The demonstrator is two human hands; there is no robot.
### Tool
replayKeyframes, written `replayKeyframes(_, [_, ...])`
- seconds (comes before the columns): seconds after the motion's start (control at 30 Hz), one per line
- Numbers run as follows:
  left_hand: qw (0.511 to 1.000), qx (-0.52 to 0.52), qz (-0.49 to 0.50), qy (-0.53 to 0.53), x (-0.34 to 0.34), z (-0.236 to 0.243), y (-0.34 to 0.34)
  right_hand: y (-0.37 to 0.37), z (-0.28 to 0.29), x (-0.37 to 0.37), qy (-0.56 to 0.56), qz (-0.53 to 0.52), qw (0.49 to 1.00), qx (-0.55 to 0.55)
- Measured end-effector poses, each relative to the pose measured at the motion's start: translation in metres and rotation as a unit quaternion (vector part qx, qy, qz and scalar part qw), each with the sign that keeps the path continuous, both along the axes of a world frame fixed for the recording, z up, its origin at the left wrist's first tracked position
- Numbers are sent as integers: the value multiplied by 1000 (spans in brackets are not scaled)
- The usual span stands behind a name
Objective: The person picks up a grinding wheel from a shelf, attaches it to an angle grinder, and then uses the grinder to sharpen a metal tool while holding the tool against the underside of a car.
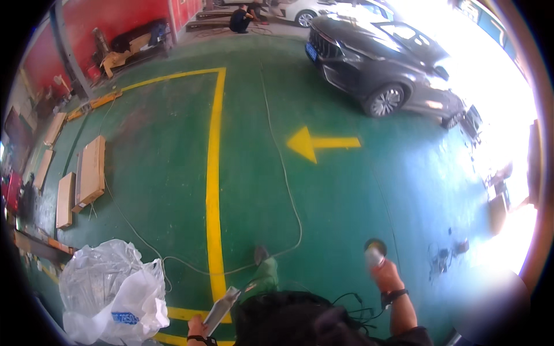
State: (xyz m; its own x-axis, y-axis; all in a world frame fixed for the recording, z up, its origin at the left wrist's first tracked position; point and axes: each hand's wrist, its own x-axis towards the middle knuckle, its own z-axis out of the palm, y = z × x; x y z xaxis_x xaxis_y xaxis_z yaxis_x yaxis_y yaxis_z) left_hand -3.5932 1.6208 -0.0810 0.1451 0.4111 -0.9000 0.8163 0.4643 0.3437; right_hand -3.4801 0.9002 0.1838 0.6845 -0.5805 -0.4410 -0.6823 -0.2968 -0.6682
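Low in the picture, my left hand (197,326) is closed on the lower end of a narrow, silvery-white flat piece (221,310), which slants up to the right. My right hand (388,278) is closed around what looks like an angle grinder (375,252), with a round dark disc at its front end. That tool is held out over the green floor; its body is mostly hidden by my fingers. A black cable (360,311) loops between my right forearm and my dark clothing. My foot and green trouser leg (265,274) show beside the yellow line.
A large clear plastic bag (112,288) bulges at lower left. Cardboard boxes (90,173) lie beyond it. A thin hose (283,167) snakes across the floor (161,144). A dark car (369,63) stands at the far right; a person (240,20) crouches at the back.
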Motion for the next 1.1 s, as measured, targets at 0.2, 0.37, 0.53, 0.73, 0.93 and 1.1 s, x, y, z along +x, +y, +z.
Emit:
replayKeyframes(0.2, [961, 136, -228, -78, 294, 56, -47, -16, -24, 136, 142, 169, 972, -85])
replayKeyframes(0.37, [825, 381, -321, -267, 473, 84, -70, -38, -64, 231, 169, 361, 896, -197])
replayKeyframes(0.53, [874, 349, -321, -102, 524, 21, -19, -56, -121, 344, 210, 384, 877, -198])
replayKeyframes(0.73, [976, 98, -191, 21, 555, 46, -45, -99, -203, 475, -65, 618, 637, -456])
replayKeyframes(0.93, [999, 4, 17, -37, 690, 30, -59, -118, -159, 638, 87, -36, 944, 316])
replayKeyframes(1.1, [997, 31, 15, -72, 837, -16, -42, -111, -150, 783, 123, 428, 892, -83])
